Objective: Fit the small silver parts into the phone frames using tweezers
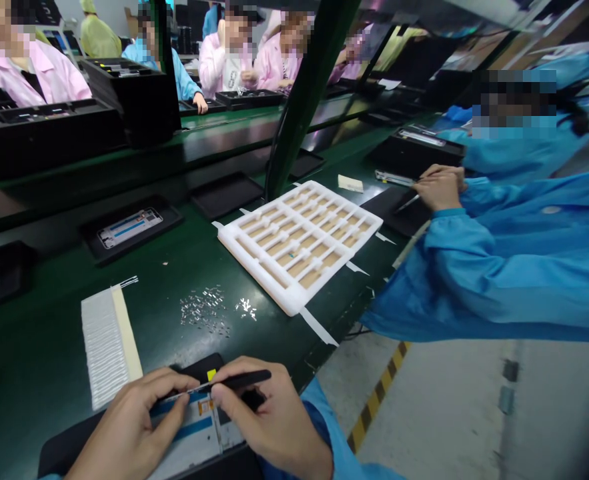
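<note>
My right hand [279, 413] pinches black tweezers [248, 379], their tip pointing left over the upper edge of a phone frame [205, 441]. My left hand [134, 420] grips that edge between thumb and forefinger, close to the tweezer tip. Blue strips and a small gold-orange flex piece show on the silvery frame. It lies in a black tray [61, 443] at the bench's near side. A yellow tab [211, 375] sticks up between my hands. Whatever the tweezer tip touches is too small to make out.
A sheet of white strips [105, 347] lies left of scattered tiny metal parts [203, 310]. Beyond stands a white foam tray [294, 303] with slots, taped down. Another phone frame [131, 227] rests in a black tray. A co-worker's hands [439, 189] work at right; a green post [307, 93] rises behind.
</note>
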### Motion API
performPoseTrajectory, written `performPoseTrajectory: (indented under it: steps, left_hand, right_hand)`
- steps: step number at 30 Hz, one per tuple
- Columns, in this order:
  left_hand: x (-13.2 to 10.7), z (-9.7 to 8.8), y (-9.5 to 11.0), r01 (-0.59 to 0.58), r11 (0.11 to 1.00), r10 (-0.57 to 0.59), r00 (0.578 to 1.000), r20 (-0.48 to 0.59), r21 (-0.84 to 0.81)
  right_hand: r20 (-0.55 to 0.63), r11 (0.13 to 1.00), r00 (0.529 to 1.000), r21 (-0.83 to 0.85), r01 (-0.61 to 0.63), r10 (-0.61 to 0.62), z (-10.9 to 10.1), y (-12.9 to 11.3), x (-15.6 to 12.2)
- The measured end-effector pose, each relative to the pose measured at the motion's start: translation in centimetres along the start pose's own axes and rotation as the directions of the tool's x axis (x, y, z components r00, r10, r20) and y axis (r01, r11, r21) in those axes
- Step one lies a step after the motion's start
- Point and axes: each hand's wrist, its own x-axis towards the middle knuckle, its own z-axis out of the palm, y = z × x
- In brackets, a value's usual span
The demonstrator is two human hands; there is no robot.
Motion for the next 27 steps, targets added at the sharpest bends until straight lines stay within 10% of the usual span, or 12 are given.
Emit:
performPoseTrajectory:
  steps: [15,27]
  left_hand:
    - [-0.4,1.4,-0.6,0.164,0.986,-0.164,0.986,-0.018,-0.005]
    - [-0.4,0.6,-0.5,0.01,0.997,-0.01,1.0,0.002,0.081]
  right_hand:
    - [-0.058,0.989,0.988,-0.059,0.137,-0.14,0.1,-0.1,-0.5]
    - [0.027,0.958,0.961,-0.073,0.277,-0.276,0.0,1.0,-0.8]
